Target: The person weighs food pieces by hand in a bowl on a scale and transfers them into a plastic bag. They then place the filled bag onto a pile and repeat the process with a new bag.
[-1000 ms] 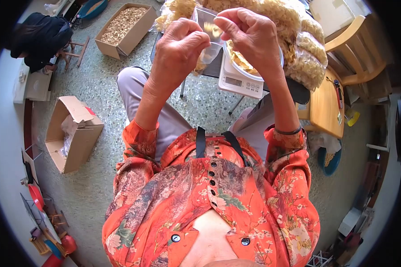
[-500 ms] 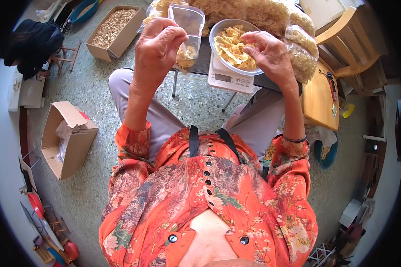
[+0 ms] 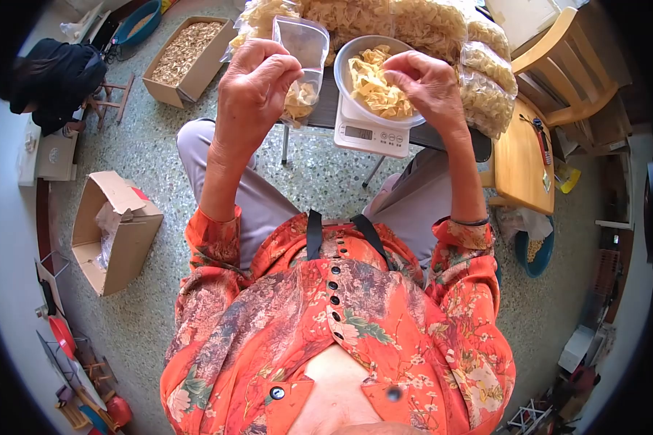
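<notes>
My left hand is closed in a pinch on the edge of a clear zip bag. A few pale yellow dried slices lie in the bottom of that bag. Over the translucent bowl, my right hand has its fingertips drawn together on the curled dried slices inside. How many slices are between those fingers is hidden. The bowl rests on a white digital scale, whose display is too blurred to read.
Clear packs of dried slices line the back of the dark table. A wooden chair stands at the right. Left on the floor are a carton of dried pieces and another cardboard box; a person in dark clothes sits beyond.
My right hand has shifted left over the bowl, and its spread fingers have come together on the slices. My left hand still holds the bag, slightly lower in view.
</notes>
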`<control>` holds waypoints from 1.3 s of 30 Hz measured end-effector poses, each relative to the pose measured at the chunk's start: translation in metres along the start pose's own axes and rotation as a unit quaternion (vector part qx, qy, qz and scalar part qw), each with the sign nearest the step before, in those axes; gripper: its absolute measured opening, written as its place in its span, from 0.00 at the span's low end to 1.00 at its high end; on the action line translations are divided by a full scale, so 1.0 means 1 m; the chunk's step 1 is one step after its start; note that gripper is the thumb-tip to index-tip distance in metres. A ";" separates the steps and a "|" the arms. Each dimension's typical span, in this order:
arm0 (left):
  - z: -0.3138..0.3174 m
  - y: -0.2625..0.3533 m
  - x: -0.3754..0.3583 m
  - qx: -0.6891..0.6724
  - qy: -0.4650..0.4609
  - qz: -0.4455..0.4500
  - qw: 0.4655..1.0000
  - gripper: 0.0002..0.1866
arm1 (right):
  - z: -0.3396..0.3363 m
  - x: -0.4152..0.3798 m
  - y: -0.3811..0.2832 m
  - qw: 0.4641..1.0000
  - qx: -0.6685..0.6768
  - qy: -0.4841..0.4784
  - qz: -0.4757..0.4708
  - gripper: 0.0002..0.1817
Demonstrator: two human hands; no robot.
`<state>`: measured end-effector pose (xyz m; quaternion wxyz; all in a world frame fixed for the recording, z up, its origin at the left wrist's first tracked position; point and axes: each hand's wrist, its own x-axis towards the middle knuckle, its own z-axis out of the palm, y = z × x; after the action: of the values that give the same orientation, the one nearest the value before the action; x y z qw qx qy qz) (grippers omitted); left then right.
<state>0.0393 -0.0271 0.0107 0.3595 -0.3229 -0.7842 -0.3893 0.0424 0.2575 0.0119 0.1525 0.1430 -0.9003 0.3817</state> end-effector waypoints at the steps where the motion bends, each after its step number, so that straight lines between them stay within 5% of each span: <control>1: 0.000 0.001 0.000 0.000 -0.003 -0.003 1.000 0.09 | -0.003 0.000 0.000 0.996 0.075 0.014 0.038 0.07; 7: 0.002 0.003 0.002 -0.010 -0.010 -0.013 1.000 0.09 | -0.011 0.003 0.011 0.974 0.203 0.069 0.074 0.08; 13: 0.002 0.003 0.003 -0.017 -0.014 -0.013 1.000 0.09 | -0.012 0.006 0.015 0.892 0.413 0.106 0.147 0.10; 19: 0.001 0.003 0.005 -0.009 -0.013 -0.007 1.000 0.09 | -0.014 0.005 0.002 0.936 0.312 0.133 0.090 0.09; 21: 0.001 0.003 0.005 -0.012 -0.015 -0.011 1.000 0.09 | -0.015 0.004 -0.004 0.970 0.179 0.137 0.096 0.07; 23: 0.001 0.004 0.005 -0.016 -0.016 -0.010 1.000 0.08 | -0.014 0.003 -0.003 0.993 -0.031 0.108 -0.047 0.06; 39: 0.001 0.002 0.003 -0.022 -0.004 -0.013 1.000 0.09 | -0.017 0.000 -0.006 0.979 0.068 0.188 0.048 0.06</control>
<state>0.0384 -0.0245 0.0137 0.3435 -0.3219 -0.7811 -0.4101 0.0474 0.2657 0.0274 0.2903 0.0357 -0.8334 0.4689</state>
